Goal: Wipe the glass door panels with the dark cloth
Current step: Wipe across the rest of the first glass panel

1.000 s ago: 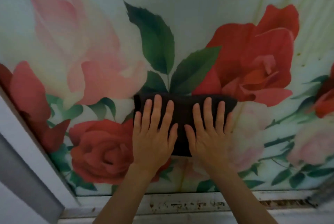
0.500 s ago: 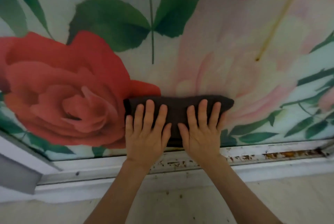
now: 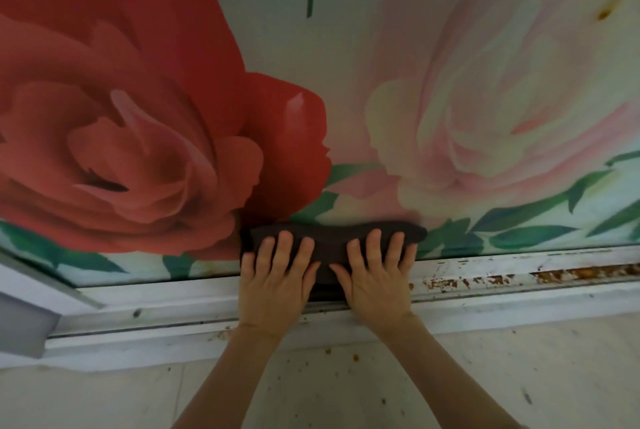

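The glass door panel (image 3: 346,89) fills the view, printed with a big red rose on the left and a pale pink rose on the right. A folded dark cloth (image 3: 329,238) lies flat against the very bottom of the glass, overlapping the frame. My left hand (image 3: 277,279) presses its left half with straight, spread fingers. My right hand (image 3: 375,276) presses its right half the same way. Both palms sit over the lower frame rail, and the cloth's lower part is hidden under them.
A white bottom frame rail (image 3: 502,272) with chipped, rusty patches runs under the glass. Below it lies a pale tiled floor (image 3: 346,394) speckled with dirt. A grey-white frame post (image 3: 27,311) slants in at the lower left.
Both hands have slid the cloth straight down the glass, from the middle of the rose print to the bottom edge at the frame. The view has come closer to the panel.
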